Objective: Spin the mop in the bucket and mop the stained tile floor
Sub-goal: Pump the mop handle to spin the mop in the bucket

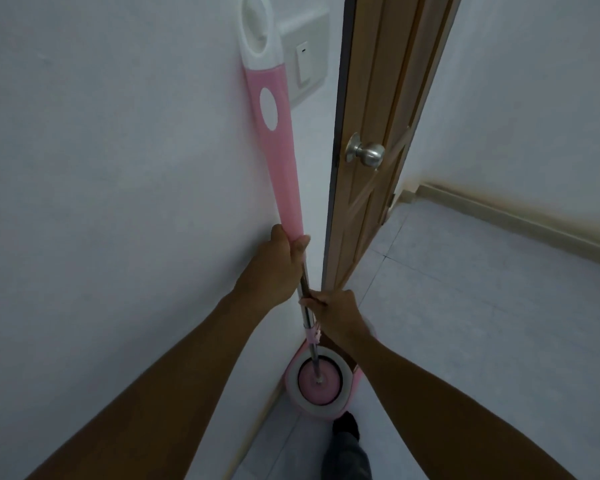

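The mop handle (284, 174) is pink with a white loop at its top and a metal pole below; it stands nearly upright against the white wall. My left hand (278, 268) grips the bottom of the pink grip. Just under it, my right hand (336, 313) holds the metal pole. The pole runs down into the pink and white bucket (326, 408) on the floor, where the round pink mop head (321, 384) sits inside the white spinner ring.
An open wooden door (374, 140) with a metal knob (366, 154) stands just right of the mop. A light switch (303, 64) is on the wall behind the handle. Pale tile floor (482, 306) spreads to the right. My foot (347, 445) is beside the bucket.
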Motion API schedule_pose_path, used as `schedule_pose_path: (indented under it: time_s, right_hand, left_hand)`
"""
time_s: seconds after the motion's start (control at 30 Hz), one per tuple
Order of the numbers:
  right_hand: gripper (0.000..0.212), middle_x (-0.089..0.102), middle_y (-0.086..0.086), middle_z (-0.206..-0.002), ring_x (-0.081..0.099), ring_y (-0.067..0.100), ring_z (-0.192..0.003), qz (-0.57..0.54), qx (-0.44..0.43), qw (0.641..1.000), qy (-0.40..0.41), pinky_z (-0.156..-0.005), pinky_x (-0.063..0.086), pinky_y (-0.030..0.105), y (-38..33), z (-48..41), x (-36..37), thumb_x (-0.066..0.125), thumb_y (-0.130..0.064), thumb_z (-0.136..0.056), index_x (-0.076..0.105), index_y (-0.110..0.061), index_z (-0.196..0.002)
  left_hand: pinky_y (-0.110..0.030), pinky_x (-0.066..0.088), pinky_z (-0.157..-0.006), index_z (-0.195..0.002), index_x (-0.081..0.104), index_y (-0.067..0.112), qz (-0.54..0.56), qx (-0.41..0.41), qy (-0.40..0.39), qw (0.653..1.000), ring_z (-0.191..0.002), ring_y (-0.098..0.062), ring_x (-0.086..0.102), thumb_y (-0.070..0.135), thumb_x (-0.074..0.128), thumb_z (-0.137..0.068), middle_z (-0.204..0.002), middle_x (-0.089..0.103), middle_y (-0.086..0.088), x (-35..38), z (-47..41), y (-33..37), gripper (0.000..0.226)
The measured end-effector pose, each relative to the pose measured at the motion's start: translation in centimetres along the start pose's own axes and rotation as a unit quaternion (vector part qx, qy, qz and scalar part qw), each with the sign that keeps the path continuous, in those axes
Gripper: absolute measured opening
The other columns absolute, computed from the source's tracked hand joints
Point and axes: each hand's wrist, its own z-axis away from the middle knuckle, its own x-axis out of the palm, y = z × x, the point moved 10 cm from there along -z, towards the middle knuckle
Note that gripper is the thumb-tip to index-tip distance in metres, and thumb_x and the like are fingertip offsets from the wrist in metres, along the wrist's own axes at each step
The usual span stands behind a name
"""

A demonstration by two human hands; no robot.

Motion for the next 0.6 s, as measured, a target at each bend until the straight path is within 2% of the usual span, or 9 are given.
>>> schedule_pose_path:
  time_s: [0.13,0.2,0.27,0.33,0.4,0.47,0.5,0.53,0.6]
  right_hand:
    - [0.024,0.074,0.017,-0.071,0.056,-0.007,-0.042,0.033,0.017,0.999,-0.01,-0.048,0.042,0.006,-0.2,-0.6,0.5,0.067,-0.018,-0.092,0.077,0.004,-0.089]
    - [0.024,0.075,0.013,-0.072,0.058,0.0,-0.048,0.065,0.028,0.997,-0.01,-0.05,0.043,0.007,-0.2,-0.6,0.5,0.068,-0.021,-0.092,0.077,0.0,-0.089]
    - [0.021,0.075,0.008,-0.077,0.061,0.008,-0.058,0.07,0.054,0.996,-0.009,-0.056,0.042,0.009,0.4,-0.8,0.6,0.07,-0.024,-0.09,0.077,-0.005,-0.09]
    - [0.018,0.073,0.005,-0.081,0.059,0.009,-0.063,0.075,0.077,0.994,-0.018,-0.065,0.048,0.015,0.8,-0.8,0.8,0.069,-0.024,-0.089,0.076,-0.008,-0.09]
    - [0.014,0.071,0.005,-0.082,0.061,0.014,-0.07,0.091,0.093,0.991,-0.039,-0.074,0.055,0.028,1.2,-0.7,1.0,0.064,-0.019,-0.09,0.072,-0.008,-0.088]
    - [0.012,0.061,-0.005,-0.078,0.056,0.012,-0.074,0.108,0.113,0.985,-0.067,-0.075,0.053,0.026,1.7,0.1,0.6,0.06,-0.012,-0.089,0.062,-0.019,-0.078]
    - [0.026,0.052,-0.012,-0.076,0.051,0.01,-0.075,0.104,0.114,0.985,-0.077,-0.075,0.048,0.023,2.1,0.5,0.2,0.058,-0.009,-0.088,0.052,-0.03,-0.074]
    - [0.035,0.048,-0.015,-0.077,0.049,0.011,-0.079,0.101,0.097,0.987,-0.084,-0.078,0.044,0.024,2.2,0.7,-0.3,0.057,-0.007,-0.088,0.046,-0.037,-0.075]
    - [0.027,0.059,-0.004,-0.096,0.047,0.014,-0.093,0.097,0.096,0.986,-0.097,-0.087,0.04,0.026,1.0,2.3,-2.7,0.055,-0.009,-0.09,0.059,-0.034,-0.097]
  left_hand:
    - [-0.025,0.044,-0.075,-0.126,0.051,0.009,-0.024,-0.001,-0.024,0.999,-0.087,-0.015,0.054,0.045,0.036,-0.102,-0.112,0.062,-0.004,-0.3,-0.6,-0.2,0.045]
    - [-0.027,0.045,-0.077,-0.125,0.053,0.009,-0.024,-0.004,-0.026,0.999,-0.087,-0.016,0.055,0.046,0.037,-0.101,-0.113,0.064,-0.005,-0.3,-0.7,-0.5,0.048]
    - [-0.026,0.045,-0.075,-0.123,0.058,0.009,-0.034,-0.01,-0.023,0.999,-0.084,-0.016,0.057,0.05,0.037,-0.1,-0.105,0.065,-0.004,-0.2,-0.4,-0.8,0.051]
    - [-0.027,0.045,-0.073,-0.119,0.062,0.008,-0.065,-0.011,-0.029,0.997,-0.083,-0.018,0.061,0.055,0.036,-0.098,-0.098,0.067,-0.004,0.0,-0.1,-1.2,0.057]
    - [-0.028,0.043,-0.074,-0.122,0.061,0.005,-0.108,-0.019,-0.041,0.993,-0.091,-0.022,0.065,0.057,0.038,-0.096,-0.106,0.069,-0.01,0.4,0.5,-1.3,0.062]
    - [-0.028,0.04,-0.075,-0.127,0.057,0.002,-0.139,-0.03,-0.045,0.989,-0.1,-0.025,0.065,0.054,0.044,-0.097,-0.118,0.066,-0.013,0.6,1.3,-1.2,0.062]
    - [-0.027,0.04,-0.075,-0.127,0.058,0.002,-0.154,-0.033,-0.043,0.987,-0.102,-0.026,0.065,0.052,0.048,-0.097,-0.121,0.065,-0.013,0.6,1.8,-1.0,0.059]
    - [-0.027,0.042,-0.075,-0.125,0.06,0.003,-0.164,-0.035,-0.043,0.985,-0.101,-0.025,0.066,0.049,0.051,-0.096,-0.12,0.066,-0.013,0.6,2.5,-0.7,0.055]
    - [-0.026,0.048,-0.075,-0.114,0.067,0.004,-0.175,-0.022,-0.033,0.984,-0.089,-0.023,0.069,0.044,0.055,-0.096,-0.11,0.071,-0.01,0.9,3.6,0.2,0.045]
